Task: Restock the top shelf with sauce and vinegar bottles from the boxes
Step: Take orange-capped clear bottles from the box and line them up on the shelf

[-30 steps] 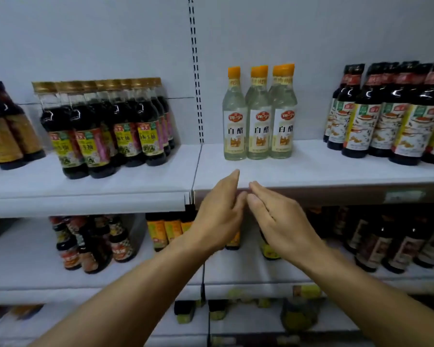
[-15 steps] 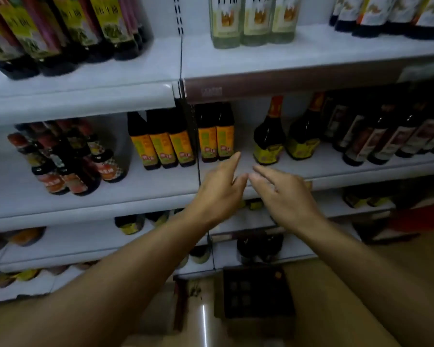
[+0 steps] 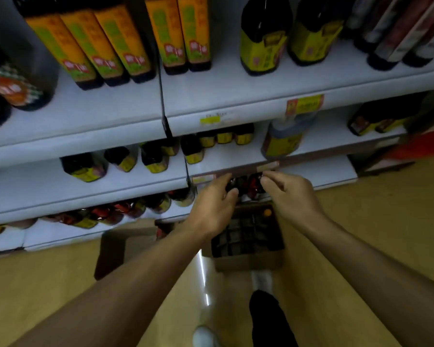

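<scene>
- Below both hands, on the floor, an open box (image 3: pixel 246 246) of dark bottles.
- Left hand (image 3: pixel 212 206): fingers loose, holding nothing.
- Right hand (image 3: pixel 290 194): fingers loosely curled, holding nothing.

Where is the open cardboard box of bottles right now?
In the head view the cardboard box sits on the floor at lower centre, at the foot of the shelves, below the left hand and right hand.

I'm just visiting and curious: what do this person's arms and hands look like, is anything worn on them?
Both forearms are bare, with no sleeves in view. The left hand and right hand wear no gloves. No watch, ring or bracelet shows, though the picture is blurred. Below, a dark trouser leg and a light shoe appear.
</scene>
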`<state>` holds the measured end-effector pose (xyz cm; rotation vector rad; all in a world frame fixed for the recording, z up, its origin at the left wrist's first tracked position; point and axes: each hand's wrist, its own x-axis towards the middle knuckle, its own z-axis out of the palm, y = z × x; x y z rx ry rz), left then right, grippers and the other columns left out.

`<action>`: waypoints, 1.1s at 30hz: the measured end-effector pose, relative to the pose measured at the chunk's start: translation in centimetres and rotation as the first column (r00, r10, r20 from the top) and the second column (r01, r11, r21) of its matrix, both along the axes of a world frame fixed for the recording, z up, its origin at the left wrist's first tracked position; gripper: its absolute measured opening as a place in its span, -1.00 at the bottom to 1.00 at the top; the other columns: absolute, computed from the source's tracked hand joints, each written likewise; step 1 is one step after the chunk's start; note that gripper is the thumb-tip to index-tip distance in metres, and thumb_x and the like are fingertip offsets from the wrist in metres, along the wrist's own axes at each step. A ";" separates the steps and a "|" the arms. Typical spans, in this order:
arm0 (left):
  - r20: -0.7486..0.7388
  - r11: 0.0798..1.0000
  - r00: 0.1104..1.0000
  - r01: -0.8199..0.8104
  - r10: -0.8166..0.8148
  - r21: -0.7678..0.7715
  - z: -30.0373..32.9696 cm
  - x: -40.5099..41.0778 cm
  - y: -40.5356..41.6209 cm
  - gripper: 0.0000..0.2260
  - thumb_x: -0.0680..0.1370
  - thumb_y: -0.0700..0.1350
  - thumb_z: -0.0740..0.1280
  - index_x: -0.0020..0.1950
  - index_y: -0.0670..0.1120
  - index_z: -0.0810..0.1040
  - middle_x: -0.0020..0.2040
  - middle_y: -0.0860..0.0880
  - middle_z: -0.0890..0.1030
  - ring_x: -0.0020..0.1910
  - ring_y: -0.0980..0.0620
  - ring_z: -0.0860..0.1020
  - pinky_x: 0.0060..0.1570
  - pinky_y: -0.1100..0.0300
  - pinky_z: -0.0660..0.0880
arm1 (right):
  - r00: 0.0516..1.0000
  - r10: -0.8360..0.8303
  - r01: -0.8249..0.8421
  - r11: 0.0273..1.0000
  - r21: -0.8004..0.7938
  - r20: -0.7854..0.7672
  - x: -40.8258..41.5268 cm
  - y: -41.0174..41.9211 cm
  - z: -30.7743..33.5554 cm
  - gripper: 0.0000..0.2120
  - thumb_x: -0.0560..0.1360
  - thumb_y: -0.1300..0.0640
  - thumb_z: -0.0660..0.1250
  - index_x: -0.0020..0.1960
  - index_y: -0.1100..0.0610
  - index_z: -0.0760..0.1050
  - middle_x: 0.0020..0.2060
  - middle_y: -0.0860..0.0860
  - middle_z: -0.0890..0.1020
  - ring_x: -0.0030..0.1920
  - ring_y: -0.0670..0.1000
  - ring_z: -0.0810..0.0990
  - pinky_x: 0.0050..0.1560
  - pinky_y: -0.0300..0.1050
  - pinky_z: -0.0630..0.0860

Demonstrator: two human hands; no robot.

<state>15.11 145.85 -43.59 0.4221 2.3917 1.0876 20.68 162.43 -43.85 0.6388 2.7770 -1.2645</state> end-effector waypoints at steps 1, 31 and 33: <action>0.030 1.000 0.999 -0.009 0.009 -0.001 -1.5 0.2 0.2 -0.58 0.66 -0.06 0.19 0.53 -0.04 0.28 0.39 -0.11 0.47 0.24 0.01 0.47 0.12 0.25 0.32 | 1.000 -0.007 0.007 1.000 -0.002 0.022 0.0 0.4 -1.5 -0.64 0.62 0.01 0.24 0.36 0.11 0.51 0.23 0.04 0.61 0.23 0.04 0.56 0.21 -0.06 0.50; 0.459 0.994 0.882 -0.084 0.107 -0.070 -40.3 0.7 12.6 -0.71 0.66 -0.16 0.20 0.38 -0.12 0.45 0.18 -0.07 0.58 -0.05 0.21 0.46 -0.06 0.33 0.40 | 0.792 0.236 -0.503 0.775 0.383 0.563 -4.7 12.8 -46.3 -0.67 0.67 0.00 0.03 0.08 0.12 0.52 -0.04 0.07 0.61 -0.06 0.09 0.58 -0.09 -0.05 0.44; 0.456 0.993 0.883 -0.072 0.106 -0.091 -41.4 0.4 13.1 -0.68 0.65 -0.16 0.21 0.42 -0.11 0.42 0.27 -0.09 0.56 0.05 0.19 0.47 -0.02 0.39 0.36 | 0.733 0.253 -0.568 0.738 0.364 0.631 -5.5 12.5 -47.4 -0.74 0.66 0.11 0.10 0.19 0.18 0.50 0.10 0.12 0.59 0.09 0.16 0.57 -0.02 -0.04 0.47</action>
